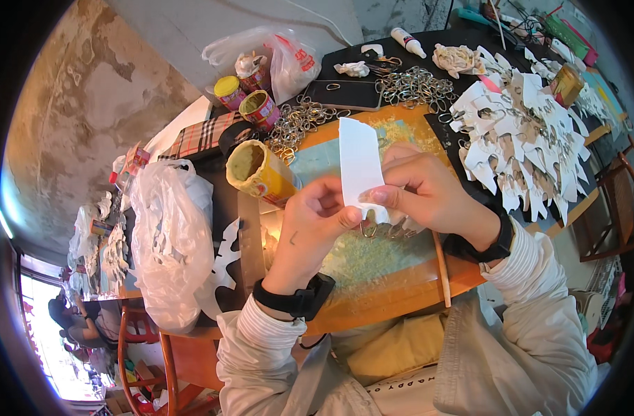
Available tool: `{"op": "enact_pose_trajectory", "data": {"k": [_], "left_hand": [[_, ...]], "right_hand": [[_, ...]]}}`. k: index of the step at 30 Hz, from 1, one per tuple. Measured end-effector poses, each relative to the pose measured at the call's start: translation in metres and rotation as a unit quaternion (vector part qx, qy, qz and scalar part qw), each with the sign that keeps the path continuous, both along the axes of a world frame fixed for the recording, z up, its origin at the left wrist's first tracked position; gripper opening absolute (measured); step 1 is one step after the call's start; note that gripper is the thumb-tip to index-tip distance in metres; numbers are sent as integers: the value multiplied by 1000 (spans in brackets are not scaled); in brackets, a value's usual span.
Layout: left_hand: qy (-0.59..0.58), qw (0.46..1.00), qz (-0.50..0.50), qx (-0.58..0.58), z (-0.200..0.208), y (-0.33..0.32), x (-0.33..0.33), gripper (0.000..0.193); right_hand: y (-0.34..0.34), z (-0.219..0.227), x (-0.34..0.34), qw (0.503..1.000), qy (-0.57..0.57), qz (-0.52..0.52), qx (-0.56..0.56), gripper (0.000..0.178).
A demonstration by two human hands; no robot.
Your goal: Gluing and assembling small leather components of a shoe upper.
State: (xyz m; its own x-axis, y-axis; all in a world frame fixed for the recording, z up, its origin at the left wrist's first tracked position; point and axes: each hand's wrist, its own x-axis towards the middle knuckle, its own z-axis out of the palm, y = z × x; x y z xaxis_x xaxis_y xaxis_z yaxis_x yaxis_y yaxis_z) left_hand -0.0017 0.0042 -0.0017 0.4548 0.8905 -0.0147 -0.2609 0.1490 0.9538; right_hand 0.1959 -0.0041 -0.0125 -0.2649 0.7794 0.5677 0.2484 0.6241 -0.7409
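A white leather-like strip stands upright between my hands, over the middle of the table. My left hand pinches its lower left edge. My right hand holds the lower right part, thumb pressed on the strip's front. A metal ring shows at the bottom end of the strip, partly hidden by fingers. Below lies a blue-green work mat smeared with yellowish residue. Left of my hands, an open yellow can leans, coated inside with dried yellow matter.
Metal rings lie in piles behind the can and further back, near a dark phone-like slab. White cut pieces heap on the right. A plastic bag stands left; a wooden stick lies near the front edge.
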Motion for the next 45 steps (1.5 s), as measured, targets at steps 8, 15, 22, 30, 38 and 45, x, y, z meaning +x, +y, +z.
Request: {"op": "enact_pose_trajectory", "data": {"k": [8, 15, 22, 30, 38, 45], "left_hand": [[26, 995, 61, 78, -4, 8, -14, 23], [303, 713, 263, 575, 12, 17, -15, 26], [308, 710, 108, 624, 18, 11, -9, 29], [295, 726, 7, 621, 14, 25, -20, 25], [350, 586, -7, 731, 13, 8, -8, 19], [401, 661, 12, 634, 5, 10, -9, 17]], "right_hand": [[-3, 11, 13, 980, 3, 80, -184, 28], [-8, 17, 3, 950, 64, 65, -298, 67], [-9, 12, -1, 981, 29, 56, -183, 65], [-10, 9, -6, 988, -13, 90, -122, 66], [-17, 9, -8, 984, -50, 29, -169, 56], [-17, 19, -10, 977, -54, 33, -202, 54]]}}
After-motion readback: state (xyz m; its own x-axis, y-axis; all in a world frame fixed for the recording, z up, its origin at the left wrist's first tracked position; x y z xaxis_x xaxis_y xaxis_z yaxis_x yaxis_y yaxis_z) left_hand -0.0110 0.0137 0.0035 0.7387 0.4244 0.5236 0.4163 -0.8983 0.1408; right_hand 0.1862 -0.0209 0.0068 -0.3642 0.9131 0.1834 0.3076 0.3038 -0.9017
